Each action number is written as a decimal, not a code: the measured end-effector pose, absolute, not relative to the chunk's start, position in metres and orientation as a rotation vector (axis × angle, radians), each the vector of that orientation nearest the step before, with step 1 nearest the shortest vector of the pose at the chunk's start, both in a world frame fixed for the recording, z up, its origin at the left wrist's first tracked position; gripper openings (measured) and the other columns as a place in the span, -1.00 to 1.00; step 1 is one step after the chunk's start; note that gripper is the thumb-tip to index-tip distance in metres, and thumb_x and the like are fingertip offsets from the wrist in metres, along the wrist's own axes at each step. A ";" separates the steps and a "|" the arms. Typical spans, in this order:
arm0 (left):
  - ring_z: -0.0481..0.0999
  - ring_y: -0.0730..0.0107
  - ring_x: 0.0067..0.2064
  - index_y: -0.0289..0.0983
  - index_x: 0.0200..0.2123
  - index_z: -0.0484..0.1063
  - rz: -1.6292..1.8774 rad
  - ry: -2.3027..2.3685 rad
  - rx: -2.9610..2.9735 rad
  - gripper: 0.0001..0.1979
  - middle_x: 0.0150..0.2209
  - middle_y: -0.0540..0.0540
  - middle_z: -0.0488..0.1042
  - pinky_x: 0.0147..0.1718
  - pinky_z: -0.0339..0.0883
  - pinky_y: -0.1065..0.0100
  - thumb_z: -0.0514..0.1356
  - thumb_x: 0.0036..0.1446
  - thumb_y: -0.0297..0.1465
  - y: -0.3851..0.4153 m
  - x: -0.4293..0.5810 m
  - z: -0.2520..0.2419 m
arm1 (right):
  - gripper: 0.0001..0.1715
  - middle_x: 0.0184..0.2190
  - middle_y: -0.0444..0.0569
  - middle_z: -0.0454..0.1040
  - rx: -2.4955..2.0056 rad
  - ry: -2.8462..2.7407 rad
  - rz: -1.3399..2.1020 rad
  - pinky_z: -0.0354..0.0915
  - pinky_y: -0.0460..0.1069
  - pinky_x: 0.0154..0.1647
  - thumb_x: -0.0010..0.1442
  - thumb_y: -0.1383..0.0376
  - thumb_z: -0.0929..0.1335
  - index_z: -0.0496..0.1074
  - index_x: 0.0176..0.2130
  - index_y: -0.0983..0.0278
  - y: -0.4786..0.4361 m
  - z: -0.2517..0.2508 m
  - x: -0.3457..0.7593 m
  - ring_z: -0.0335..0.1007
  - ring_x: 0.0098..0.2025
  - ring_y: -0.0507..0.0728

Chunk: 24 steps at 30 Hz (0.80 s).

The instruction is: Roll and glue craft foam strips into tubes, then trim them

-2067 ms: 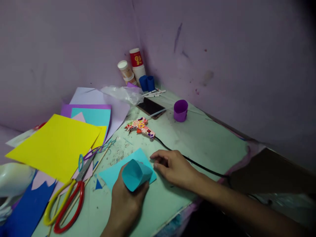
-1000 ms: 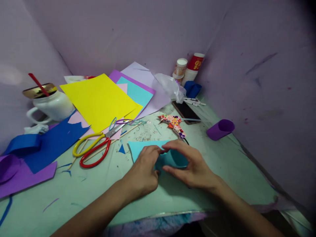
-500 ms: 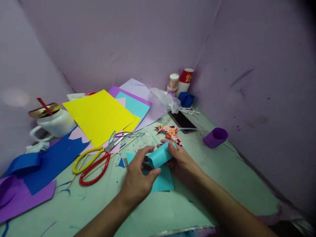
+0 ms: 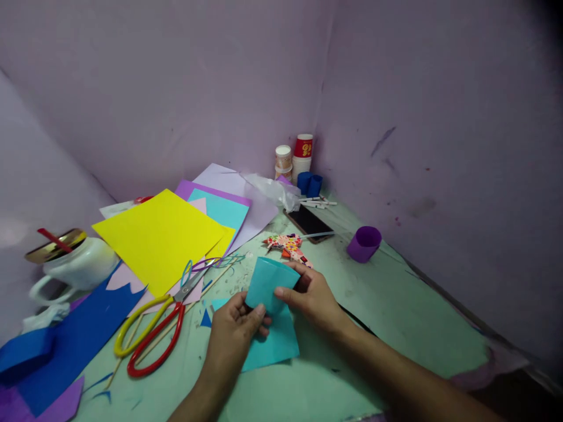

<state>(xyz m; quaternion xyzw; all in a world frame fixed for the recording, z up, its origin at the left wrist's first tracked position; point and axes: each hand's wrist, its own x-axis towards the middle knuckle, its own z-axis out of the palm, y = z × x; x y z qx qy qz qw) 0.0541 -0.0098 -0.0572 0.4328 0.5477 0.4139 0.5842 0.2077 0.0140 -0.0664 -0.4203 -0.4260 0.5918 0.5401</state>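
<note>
Both hands hold a light-blue paper tube [image 4: 271,281], flattened a little, its open rim facing up and away from me. My left hand [image 4: 237,328] pinches its lower left part between thumb and fingers. On the right side, my right hand [image 4: 312,296] grips it with the thumb in front and the fingers behind. Under the hands a light-blue sheet [image 4: 277,343] lies on the table. Just beyond the tube is a flower-patterned glue gun [image 4: 288,245] with a clear glue stick in its back. Scissors [image 4: 160,319] with one yellow and one red handle lie open to the left.
A yellow sheet [image 4: 160,240] tops several coloured sheets at the back left. A white mug [image 4: 79,266] stands at far left, near blue paper [image 4: 83,328]. A phone [image 4: 310,223], paper cups [image 4: 302,158] and a purple paper tube [image 4: 364,244] are at back and right.
The light-blue tube has turned from lying sideways to more upright, its rim now facing up. Both hands have shifted their hold on it. The whole view has swung somewhat right.
</note>
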 end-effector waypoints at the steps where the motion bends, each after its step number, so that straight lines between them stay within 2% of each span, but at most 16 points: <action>1: 0.38 0.45 -0.63 -0.34 -0.43 0.48 0.955 1.299 1.043 -0.65 -0.62 -0.06 0.49 -0.64 0.22 0.45 0.35 -0.20 -0.18 -0.010 0.054 -0.058 | -0.55 -0.47 -0.12 0.45 -1.008 -1.019 1.385 0.30 0.00 -0.34 -0.25 0.31 0.53 0.43 -0.29 0.31 0.014 -0.066 0.207 0.36 -0.42 0.08; 4: 0.26 0.53 -0.69 -0.34 -0.68 0.42 0.949 1.315 1.069 -0.66 -0.73 -0.03 0.39 -0.70 0.09 0.49 0.33 -0.18 -0.18 -0.010 0.052 -0.062 | -0.68 -0.52 -0.12 0.44 -0.987 -1.018 1.388 0.30 -0.01 -0.38 -0.22 0.29 0.51 0.44 -0.38 0.31 0.013 -0.065 0.206 0.35 -0.45 0.08; 7: 0.21 0.56 -0.71 -0.33 -0.75 0.37 0.967 1.326 1.056 -0.62 -0.79 0.02 0.30 -0.71 0.02 0.49 0.32 -0.16 -0.17 -0.010 0.052 -0.066 | -0.67 -0.49 -0.06 0.48 -0.927 -1.072 1.467 0.31 0.02 -0.36 -0.19 0.23 0.51 0.46 -0.38 0.34 0.013 -0.062 0.207 0.39 -0.43 0.11; 11: 0.19 0.57 -0.71 -0.32 -0.69 0.38 0.975 1.300 1.011 -0.63 -0.77 0.02 0.31 -0.72 0.01 0.50 0.30 -0.14 -0.15 -0.008 0.051 -0.066 | -0.55 -0.42 0.00 0.52 -0.848 -1.176 1.607 0.31 0.04 -0.31 -0.13 0.18 0.50 0.47 -0.25 0.38 0.012 -0.059 0.209 0.43 -0.38 0.14; 17: 0.27 0.53 -0.65 -0.32 -0.48 0.42 1.003 1.209 0.985 -0.61 -0.67 -0.01 0.40 -0.67 0.11 0.50 0.25 -0.09 -0.06 -0.012 0.052 -0.050 | -0.54 -0.52 -0.08 0.48 -0.935 -1.130 1.599 0.22 -0.08 -0.51 -0.14 0.15 0.50 0.49 -0.27 0.38 0.015 -0.063 0.213 0.33 -0.52 0.03; 24: 0.26 0.56 -0.67 -0.31 -0.50 0.37 1.085 1.193 0.895 -0.68 -0.73 0.03 0.36 -0.67 0.12 0.54 0.28 -0.08 -0.15 -0.011 0.052 -0.046 | -0.54 -0.43 -0.05 0.50 -0.864 -1.239 1.566 0.28 -0.04 -0.39 -0.13 0.16 0.50 0.48 -0.24 0.37 0.015 -0.062 0.216 0.38 -0.42 0.06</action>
